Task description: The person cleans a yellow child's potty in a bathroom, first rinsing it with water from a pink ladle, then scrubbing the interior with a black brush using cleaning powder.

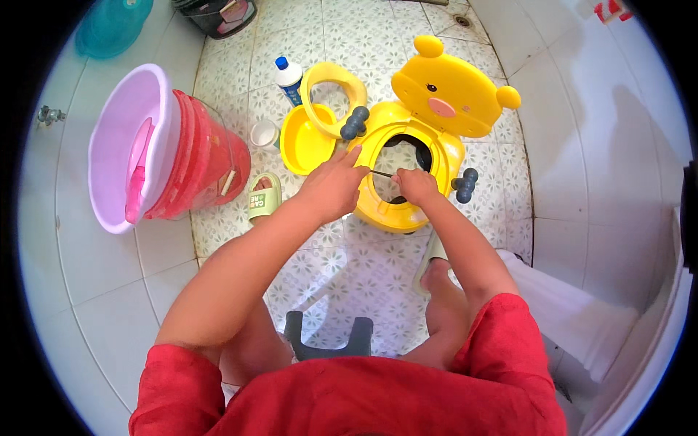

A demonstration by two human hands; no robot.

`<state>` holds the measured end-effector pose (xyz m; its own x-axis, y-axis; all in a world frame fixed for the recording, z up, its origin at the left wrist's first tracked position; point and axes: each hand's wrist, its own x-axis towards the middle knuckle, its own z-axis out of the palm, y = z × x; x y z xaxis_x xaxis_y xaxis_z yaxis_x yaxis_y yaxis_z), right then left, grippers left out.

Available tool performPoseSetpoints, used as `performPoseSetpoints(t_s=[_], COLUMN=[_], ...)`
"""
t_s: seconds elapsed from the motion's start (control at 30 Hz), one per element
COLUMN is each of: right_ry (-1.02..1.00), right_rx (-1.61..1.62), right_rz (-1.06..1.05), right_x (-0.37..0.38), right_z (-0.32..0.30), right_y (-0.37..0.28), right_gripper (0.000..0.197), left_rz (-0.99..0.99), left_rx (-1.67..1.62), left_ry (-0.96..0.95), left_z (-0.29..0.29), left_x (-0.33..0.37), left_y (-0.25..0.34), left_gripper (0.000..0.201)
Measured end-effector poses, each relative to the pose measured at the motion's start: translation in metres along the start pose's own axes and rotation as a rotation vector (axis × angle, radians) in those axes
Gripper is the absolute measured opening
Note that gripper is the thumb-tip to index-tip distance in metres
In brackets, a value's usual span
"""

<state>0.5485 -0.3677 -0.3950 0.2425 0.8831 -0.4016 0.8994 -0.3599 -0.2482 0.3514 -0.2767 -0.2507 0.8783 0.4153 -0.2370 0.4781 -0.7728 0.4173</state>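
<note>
A yellow child's potty (pixel 385 214) stands before me, its animal-faced lid (pixel 465 87) tipped up and back. My left hand (pixel 334 185) lies at the left side of the seat, fingers stretched and apart, touching the rim. Over the seat opening, my right hand (pixel 418 187) is closed around a thin dark rod (pixel 381 174). The rod's other end meets my left fingertips; whether they press on it is hard to see. Dark grey knobbed handles (pixel 355 123) stick out at both sides of the potty.
Left of the potty are a yellow bowl (pixel 305 145), a pale yellow seat ring (pixel 334 73), a white bottle with blue cap (pixel 289 76) and a white cup (pixel 265 134). A red bucket (pixel 211 160) bears a lilac basin (pixel 109 167). Tiled walls close in both sides.
</note>
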Motion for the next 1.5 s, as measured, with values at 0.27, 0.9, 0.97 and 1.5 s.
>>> performPoseSetpoints(t_s=[0.27, 0.9, 0.97, 1.5], right_ry=[-0.226, -0.096, 0.083, 0.051], right_rx=[0.042, 0.085, 0.059, 0.148], right_rz=[-0.140, -0.196, -0.106, -0.002], right_x=[-0.012, 0.000, 0.016, 0.028], right_z=[0.016, 0.015, 0.015, 0.008], right_y=[0.006, 0.014, 0.004, -0.001], right_gripper=[0.028, 0.030, 0.029, 0.029], left_rz=[-0.053, -0.065, -0.061, -0.204], left_rx=[-0.099, -0.111, -0.134, -0.233], left_ry=[0.101, -0.320, -0.281, 0.191], left_z=[0.007, -0.008, -0.009, -0.014], left_x=[0.000, 0.005, 0.009, 0.015], left_y=[-0.006, -0.019, -0.018, -0.019], left_gripper=[0.036, 0.040, 0.040, 0.032])
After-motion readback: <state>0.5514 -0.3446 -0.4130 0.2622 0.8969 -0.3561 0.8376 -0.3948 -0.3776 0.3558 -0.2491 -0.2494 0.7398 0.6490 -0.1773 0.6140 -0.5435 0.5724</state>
